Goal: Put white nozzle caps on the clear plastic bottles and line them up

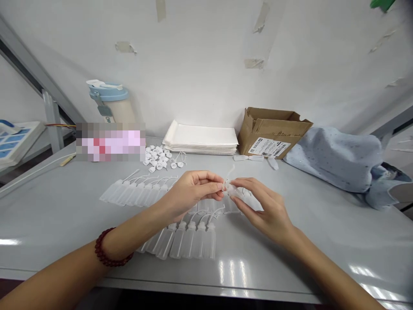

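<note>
Above the middle of the table, a small clear plastic squeeze bottle (234, 191) lies tilted between both hands. My right hand (266, 206) is closed around its body, thumb below and fingers above. At its neck, the fingertips of my left hand (196, 191) pinch the white cap (225, 185), which they partly hide. A thin white strap or tube sticks up behind the fingertips. Under my left forearm stretches a row of similar bottles (192, 241) with thin curved tubes at their tops. Another row of bottles (138, 192) lies farther back, partly covered by my left hand.
Loose white caps (157, 157) lie in a pile at the back, beside a stack of white envelopes (201, 138). Behind my right hand stands an open cardboard box (274, 133), with loose bottles (248, 158) before it. Blue cloth (335, 157) is at right, a tumbler (112, 103) at left.
</note>
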`<state>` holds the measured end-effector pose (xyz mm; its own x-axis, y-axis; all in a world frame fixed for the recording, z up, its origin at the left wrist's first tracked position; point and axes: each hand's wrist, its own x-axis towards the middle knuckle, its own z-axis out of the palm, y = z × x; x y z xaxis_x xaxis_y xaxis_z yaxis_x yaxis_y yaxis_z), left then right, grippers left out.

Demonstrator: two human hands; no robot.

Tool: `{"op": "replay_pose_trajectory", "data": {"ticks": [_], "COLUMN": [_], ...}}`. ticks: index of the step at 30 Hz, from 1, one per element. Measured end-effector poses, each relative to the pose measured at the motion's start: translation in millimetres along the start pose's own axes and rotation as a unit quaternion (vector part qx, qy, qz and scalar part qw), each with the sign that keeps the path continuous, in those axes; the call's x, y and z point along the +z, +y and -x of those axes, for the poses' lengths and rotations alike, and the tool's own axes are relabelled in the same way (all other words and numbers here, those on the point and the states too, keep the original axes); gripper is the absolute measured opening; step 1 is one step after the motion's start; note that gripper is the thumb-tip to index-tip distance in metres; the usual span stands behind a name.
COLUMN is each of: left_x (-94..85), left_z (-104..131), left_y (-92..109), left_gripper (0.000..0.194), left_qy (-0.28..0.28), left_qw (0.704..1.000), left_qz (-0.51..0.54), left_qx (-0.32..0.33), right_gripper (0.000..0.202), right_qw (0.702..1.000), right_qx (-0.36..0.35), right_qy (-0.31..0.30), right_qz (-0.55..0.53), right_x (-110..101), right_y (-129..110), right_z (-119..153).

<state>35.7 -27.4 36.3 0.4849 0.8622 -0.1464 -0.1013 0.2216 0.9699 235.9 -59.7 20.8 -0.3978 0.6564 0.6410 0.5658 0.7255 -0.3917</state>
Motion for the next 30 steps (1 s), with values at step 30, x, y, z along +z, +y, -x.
{"op": "replay_pose_trajectory", "data": {"ticks": [30], "left_x": [5.2], "left_z": [18.2], "left_y": [4.6], "left_gripper": [0.024], "left_qy": [-0.044], "left_qw": [0.717], "left_qz": [-0.582], "left_qx": [0.38], "right_gripper": [0.023], "right_qw": [0.899], "right_qx": [0.333], "right_qy": [0.007], "right_qz": [-0.285], "right_x": [-1.3], "right_y": [-18.8], "right_z": [-3.4]}}
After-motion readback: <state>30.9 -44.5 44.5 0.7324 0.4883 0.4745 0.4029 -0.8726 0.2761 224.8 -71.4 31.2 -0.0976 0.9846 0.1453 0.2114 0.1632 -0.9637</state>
